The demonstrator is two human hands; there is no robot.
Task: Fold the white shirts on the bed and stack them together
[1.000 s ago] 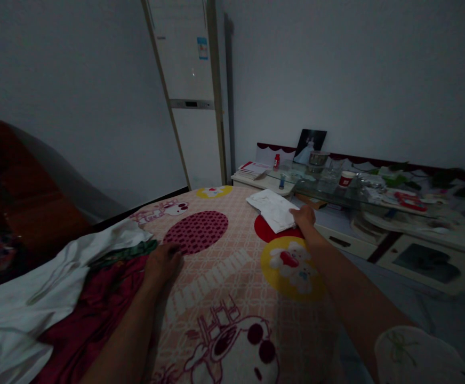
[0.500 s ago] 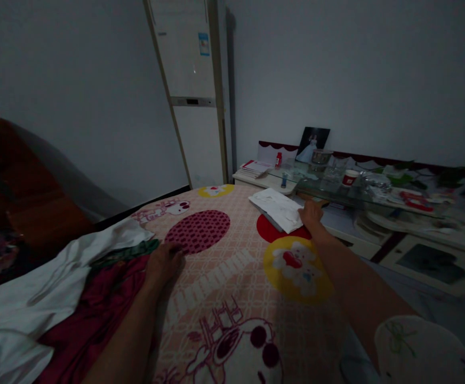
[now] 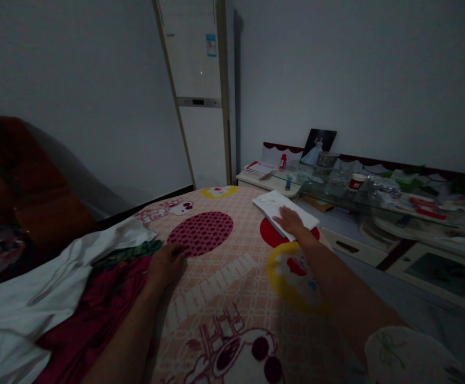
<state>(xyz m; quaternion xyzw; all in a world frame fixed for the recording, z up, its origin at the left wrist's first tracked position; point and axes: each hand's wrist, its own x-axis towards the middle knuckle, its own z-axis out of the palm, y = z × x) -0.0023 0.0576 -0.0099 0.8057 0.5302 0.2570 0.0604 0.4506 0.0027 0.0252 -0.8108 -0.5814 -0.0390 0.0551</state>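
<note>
Along the left edge of the cover (image 3: pixel 212 277), loose white cloth (image 3: pixel 56 282), maroon cloth (image 3: pixel 96 306) and a bit of green cloth (image 3: pixel 128 253) lie rumpled; they look soft and limp, likely to drag if your sleeve or wrist catches them. Your left hand (image 3: pixel 167 265) rests just beside the maroon cloth, fingers loosely bent; you cannot tell whether anything is under them.

Between your hands the cover lies flat, giving you width for sliding. Near its far right corner sits the folded cloth (image 3: pixel 268 202), partly over a printed red patch. Your right hand (image 3: pixel 290 220) lies palm down on it, fingers spread, gripping nothing. It is probably light, soft and unbreakable, but its layers may slip apart, so support it underneath or pinch every layer along the near edge.

Watch the cover's right edge, close by; the cabinet (image 3: pixel 364 252) stands beyond, with a cup (image 3: pixel 356 182) on its glass top (image 3: pixel 328 189).
</note>
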